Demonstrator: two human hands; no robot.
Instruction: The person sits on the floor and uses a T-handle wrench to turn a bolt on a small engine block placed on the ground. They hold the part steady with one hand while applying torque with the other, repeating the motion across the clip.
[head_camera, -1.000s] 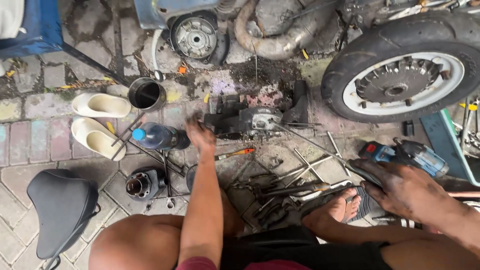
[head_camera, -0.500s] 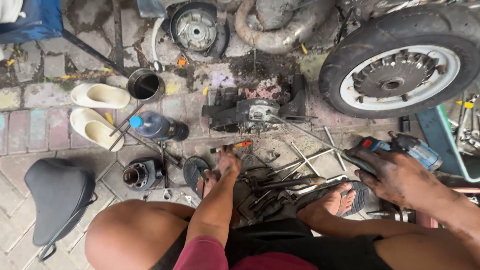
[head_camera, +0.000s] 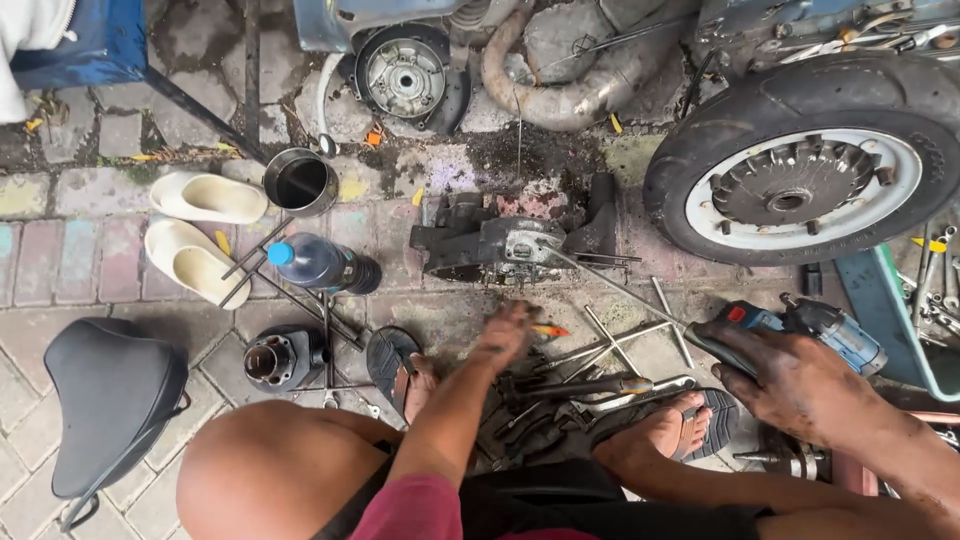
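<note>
My left hand (head_camera: 505, 335) reaches down between my knees over a pile of wrenches and rods (head_camera: 560, 400) on the brick paving. It is blurred, its fingers are loosely apart, and it holds nothing that I can see. An orange-handled screwdriver (head_camera: 548, 330) lies just right of it. My right hand (head_camera: 800, 385), black with grease, grips the black handle (head_camera: 712, 345) of a long-shafted tool. The shaft runs up left towards a dark engine block (head_camera: 500, 245). A blue cordless power tool (head_camera: 825, 328) lies right behind that hand. My sandalled feet flank the pile.
A scooter rear wheel (head_camera: 790, 180) and exhaust pipe (head_camera: 560, 95) stand at the back. At the left are a metal cup (head_camera: 300, 183), a blue-capped bottle (head_camera: 320, 262), two white slippers (head_camera: 205, 198), a cylinder part (head_camera: 275, 360) and a black seat (head_camera: 105, 400). A teal tray (head_camera: 880, 310) sits at the right.
My left hand has drawn back from the engine block to the tool pile near my feet. My right hand has stayed by the blue power tool, still gripping.
</note>
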